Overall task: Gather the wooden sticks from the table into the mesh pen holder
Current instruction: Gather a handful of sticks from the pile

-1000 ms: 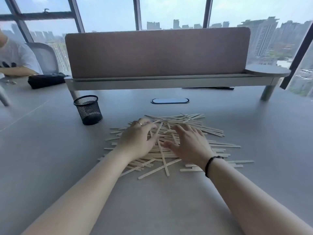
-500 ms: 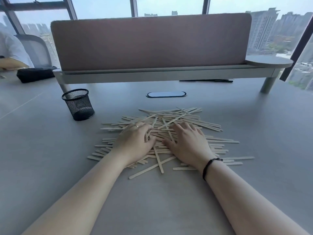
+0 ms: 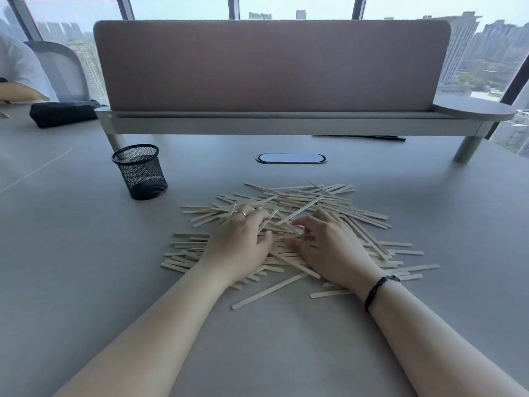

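- Two hands lie palm-down on the heap of wooden sticks [image 3: 300,224]; since the earlier frame, the fingers have curled inward.
- Left hand [image 3: 240,242], ringed, and right hand [image 3: 329,247]: half-clenched, raking sticks, none clearly gripped.
- Sticks: flat, pale, slender, criss-crossed beneath and around both hands.
- Mesh pen holder [image 3: 140,170]: black, cylindrical, upright, beyond the left hand, apart from the heap.

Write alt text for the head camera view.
Two bare hands, the left hand and right hand, rest palm-down with curled fingers on a scattered pile of wooden sticks on a grey table. An empty black mesh pen holder stands upright beyond the pile, to its left.
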`<state>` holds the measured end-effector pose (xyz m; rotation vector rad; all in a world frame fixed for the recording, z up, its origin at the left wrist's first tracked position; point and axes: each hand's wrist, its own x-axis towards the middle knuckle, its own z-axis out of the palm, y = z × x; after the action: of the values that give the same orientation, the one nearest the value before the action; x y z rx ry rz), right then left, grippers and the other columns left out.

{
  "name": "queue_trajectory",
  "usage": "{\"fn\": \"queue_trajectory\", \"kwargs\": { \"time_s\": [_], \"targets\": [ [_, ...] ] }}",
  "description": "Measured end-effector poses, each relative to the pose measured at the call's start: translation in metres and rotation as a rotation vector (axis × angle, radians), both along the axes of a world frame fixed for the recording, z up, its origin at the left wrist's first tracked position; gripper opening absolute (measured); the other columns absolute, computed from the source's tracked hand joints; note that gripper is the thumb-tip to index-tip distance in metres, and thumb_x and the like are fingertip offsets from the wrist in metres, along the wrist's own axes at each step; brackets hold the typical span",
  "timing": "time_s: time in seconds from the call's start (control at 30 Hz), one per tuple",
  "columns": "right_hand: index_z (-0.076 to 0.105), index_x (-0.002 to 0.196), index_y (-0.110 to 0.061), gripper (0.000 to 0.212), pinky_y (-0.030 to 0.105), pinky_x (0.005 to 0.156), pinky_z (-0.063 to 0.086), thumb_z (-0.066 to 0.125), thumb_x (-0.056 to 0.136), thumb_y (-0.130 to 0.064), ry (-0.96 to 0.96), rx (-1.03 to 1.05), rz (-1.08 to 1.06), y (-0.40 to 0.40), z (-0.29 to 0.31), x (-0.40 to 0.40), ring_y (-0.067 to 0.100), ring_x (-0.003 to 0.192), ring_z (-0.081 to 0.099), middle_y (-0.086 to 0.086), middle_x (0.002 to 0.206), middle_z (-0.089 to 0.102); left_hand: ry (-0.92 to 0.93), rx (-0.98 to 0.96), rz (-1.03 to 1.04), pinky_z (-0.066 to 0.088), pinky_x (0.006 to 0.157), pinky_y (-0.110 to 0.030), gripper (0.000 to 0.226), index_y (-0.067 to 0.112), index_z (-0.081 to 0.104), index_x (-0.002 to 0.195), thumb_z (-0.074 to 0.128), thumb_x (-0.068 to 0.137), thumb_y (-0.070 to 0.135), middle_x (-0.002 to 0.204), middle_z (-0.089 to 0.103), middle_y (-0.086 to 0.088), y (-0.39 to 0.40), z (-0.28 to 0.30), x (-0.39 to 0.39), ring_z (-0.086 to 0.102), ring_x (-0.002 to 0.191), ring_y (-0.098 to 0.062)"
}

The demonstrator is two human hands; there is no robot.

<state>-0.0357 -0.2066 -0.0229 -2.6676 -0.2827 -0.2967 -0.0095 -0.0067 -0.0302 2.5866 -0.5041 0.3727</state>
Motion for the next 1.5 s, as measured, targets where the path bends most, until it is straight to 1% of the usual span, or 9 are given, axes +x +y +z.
{"fn": "queue_trajectory", "kwargs": {
  "time_s": [0.13, 0.33, 0.5, 0.7, 0.83, 1.0, 1.1, 1.3, 1.5],
  "targets": [
    [0.065, 0.126, -0.029, 0.080, 0.035, 0.093, 0.047, 0.035, 0.077, -0.083, -0.007, 0.009, 0.006, 0.004, 0.000, -0.004, 0.017, 0.111, 0.059, -0.017, 0.099, 0.048, 0.004, -0.004, -0.002, 0.052, 0.088, -0.042, 0.033, 0.026, 0.059, 0.124, 0.052, 0.094, 0.040, 0.123, 0.057, 0.003, -0.001, 0.000, -0.002, 0.061, 0.109, -0.024],
    [0.057, 0.134, -0.037, 0.102, 0.034, 0.097, 0.039, 0.044, 0.054, -0.099, 0.068, -0.090, 0.047, 0.008, 0.006, -0.013, 0.014, 0.118, 0.049, -0.013, 0.115, 0.052, -0.024, -0.026, 0.012, 0.054, 0.080, -0.042, 0.028, 0.027, 0.060, 0.121, 0.050, 0.097, 0.036, 0.119, 0.058, 0.004, -0.001, 0.001, -0.002, 0.062, 0.103, -0.020],
    [0.064, 0.120, -0.038, 0.065, 0.028, 0.084, 0.026, 0.062, 0.070, -0.080, 0.061, -0.086, 0.053, 0.010, 0.010, -0.016, 0.013, 0.116, 0.049, -0.013, 0.115, 0.053, -0.106, -0.144, 0.003, 0.054, 0.074, -0.040, 0.021, 0.023, 0.065, 0.108, 0.050, 0.096, 0.033, 0.101, 0.062, 0.005, -0.001, 0.001, -0.002, 0.061, 0.088, -0.019],
    [0.067, 0.112, -0.032, 0.035, 0.031, 0.084, 0.037, 0.062, 0.089, -0.057, 0.040, -0.071, 0.096, 0.006, 0.009, -0.017, 0.020, 0.111, 0.055, -0.008, 0.112, 0.057, -0.173, -0.159, -0.099, 0.053, 0.067, -0.032, 0.020, 0.024, 0.066, 0.109, 0.061, 0.093, 0.034, 0.097, 0.059, 0.010, 0.008, 0.011, -0.015, 0.055, 0.071, -0.009],
    [0.066, 0.111, -0.031, 0.034, 0.027, 0.076, 0.029, 0.061, 0.090, -0.057, 0.045, -0.086, 0.105, 0.001, 0.009, -0.017, 0.018, 0.106, 0.056, -0.009, 0.110, 0.056, -0.326, -0.034, 0.054, 0.050, 0.083, -0.032, 0.038, 0.027, 0.066, 0.114, 0.061, 0.088, 0.054, 0.113, 0.066, 0.010, 0.023, 0.024, -0.019, 0.064, 0.099, -0.015],
    [0.065, 0.102, -0.031, 0.038, 0.030, 0.079, 0.032, 0.056, 0.088, -0.065, -0.002, -0.112, 0.071, 0.002, 0.005, -0.013, 0.017, 0.102, 0.055, -0.011, 0.098, 0.053, 0.153, 0.215, 0.226, 0.037, 0.107, -0.044, 0.097, 0.032, 0.040, 0.144, 0.027, 0.072, 0.095, 0.148, 0.046, 0.002, 0.038, 0.018, -0.012, 0.039, 0.137, -0.024],
    [0.063, 0.101, -0.034, 0.048, 0.030, 0.081, 0.029, 0.046, 0.085, -0.076, -0.024, -0.168, 0.048, 0.004, 0.004, -0.010, 0.016, 0.100, 0.055, -0.011, 0.099, 0.056, 0.124, 0.237, 0.176, 0.039, 0.106, -0.044, 0.104, 0.031, 0.046, 0.139, 0.021, 0.066, 0.100, 0.144, 0.049, 0.002, 0.033, 0.011, -0.011, 0.041, 0.135, -0.023],
    [0.058, 0.101, -0.034, 0.050, 0.031, 0.081, 0.027, 0.044, 0.083, -0.079, -0.043, -0.199, 0.050, 0.005, 0.004, -0.006, 0.017, 0.100, 0.054, -0.010, 0.101, 0.058, 0.167, 0.066, 0.001, 0.048, 0.088, -0.035, 0.093, 0.034, 0.050, 0.136, 0.051, 0.061, 0.090, 0.128, 0.065, 0.006, 0.019, 0.013, -0.017, 0.059, 0.119, -0.019],
    [0.048, 0.083, -0.030, 0.053, 0.031, 0.073, 0.023, 0.043, 0.080, -0.082, -0.064, -0.219, 0.053, 0.005, 0.002, -0.002, 0.015, 0.078, 0.040, -0.013, 0.083, 0.048, 0.165, 0.022, -0.011, 0.046, 0.076, -0.032, 0.080, 0.036, 0.058, 0.116, 0.053, 0.059, 0.092, 0.115, 0.069, 0.009, 0.022, 0.009, -0.015, 0.063, 0.107, -0.017]
  ]
}}
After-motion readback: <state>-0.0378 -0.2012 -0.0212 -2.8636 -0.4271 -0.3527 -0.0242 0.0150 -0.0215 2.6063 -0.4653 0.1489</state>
